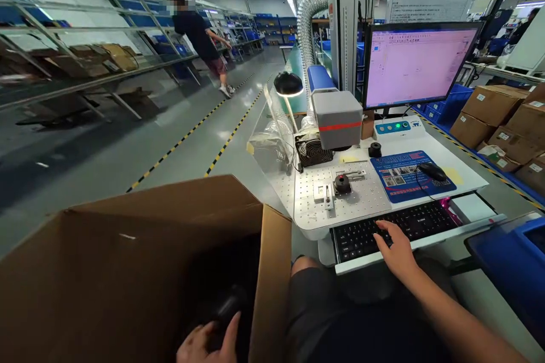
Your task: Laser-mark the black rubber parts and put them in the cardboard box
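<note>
Head view: inside the box (273,261), left hand (208,347), fingers half-curled at a dark part (230,302), can't tell if gripped; shadow could cause a fumble! Right of the box, right hand (398,252), fingers spread, empty; careless brush could mis-hit the keyboard (355,241).

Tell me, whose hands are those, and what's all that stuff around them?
A camera worn on somebody's head took this, looking forward and down. Their bare left hand reaches into an open brown cardboard box, at a dark rounded object; whether it's held, I can't tell. Their bare right hand is at a long black keyboard, fingers spread. On the white table, a small round black part sits on a silvery plate full of holes. A boxy grey machine head with a red stripe sticks out above.
</note>
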Tool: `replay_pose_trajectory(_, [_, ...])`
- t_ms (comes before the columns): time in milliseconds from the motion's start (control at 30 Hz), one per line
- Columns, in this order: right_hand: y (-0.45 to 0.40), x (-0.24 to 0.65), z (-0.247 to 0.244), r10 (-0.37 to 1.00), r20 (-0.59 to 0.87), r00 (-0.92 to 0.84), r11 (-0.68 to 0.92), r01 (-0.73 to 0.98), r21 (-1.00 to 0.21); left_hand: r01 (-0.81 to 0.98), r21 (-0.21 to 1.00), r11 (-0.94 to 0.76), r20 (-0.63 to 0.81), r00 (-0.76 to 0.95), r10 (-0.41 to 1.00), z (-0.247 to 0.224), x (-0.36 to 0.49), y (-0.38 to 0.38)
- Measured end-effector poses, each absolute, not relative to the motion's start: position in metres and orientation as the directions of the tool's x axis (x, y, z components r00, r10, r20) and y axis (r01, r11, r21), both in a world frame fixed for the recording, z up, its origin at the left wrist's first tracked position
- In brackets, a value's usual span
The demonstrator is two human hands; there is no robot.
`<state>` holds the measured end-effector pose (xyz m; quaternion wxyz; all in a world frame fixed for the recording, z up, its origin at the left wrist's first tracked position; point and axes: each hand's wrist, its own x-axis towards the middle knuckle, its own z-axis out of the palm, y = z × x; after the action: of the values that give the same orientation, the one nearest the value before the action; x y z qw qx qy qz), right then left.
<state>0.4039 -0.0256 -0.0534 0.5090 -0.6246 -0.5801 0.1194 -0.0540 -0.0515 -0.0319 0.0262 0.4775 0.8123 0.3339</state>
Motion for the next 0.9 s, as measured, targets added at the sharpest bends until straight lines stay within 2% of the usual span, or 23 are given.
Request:
replay_pose_trajectory(133, [-0.055, 0.401, -0.061, 0.85, 0.498, 0.17, 0.283, 0.65, -0.705, 0.809, 0.58, 0.1, 0.514, -0.458, 0.725, -0.043, -0.009, -0.043])
replay_pose_trajectory(300, [-0.059, 0.397, -0.072, 0.845, 0.531, 0.063, 0.359, 0.671, -0.649, 0.848, 0.528, 0.049, 0.604, -0.415, 0.681, -0.059, -0.005, -0.037])
replay_pose_trajectory(433, [-0.054, 0.397, -0.081, 0.842, 0.537, 0.049, 0.364, 0.682, -0.634, 0.881, 0.473, -0.01, 0.627, -0.329, 0.707, -0.062, -0.006, -0.041])
replay_pose_trajectory(567, [-0.052, 0.399, -0.087, 0.894, 0.446, 0.032, 0.301, 0.694, -0.653, 0.902, 0.423, -0.083, 0.636, -0.23, 0.737, -0.059, 0.0, -0.045])
replay_pose_trajectory(700, [-0.05, 0.401, -0.087, 0.928, 0.372, 0.034, 0.251, 0.681, -0.688, 0.898, 0.433, -0.081, 0.629, -0.237, 0.74, -0.057, 0.003, -0.045])
replay_pose_trajectory(900, [-0.032, 0.408, -0.063, 0.922, 0.38, 0.071, 0.241, 0.662, -0.709, 0.909, 0.406, -0.097, 0.64, -0.206, 0.74, -0.056, 0.003, -0.046])
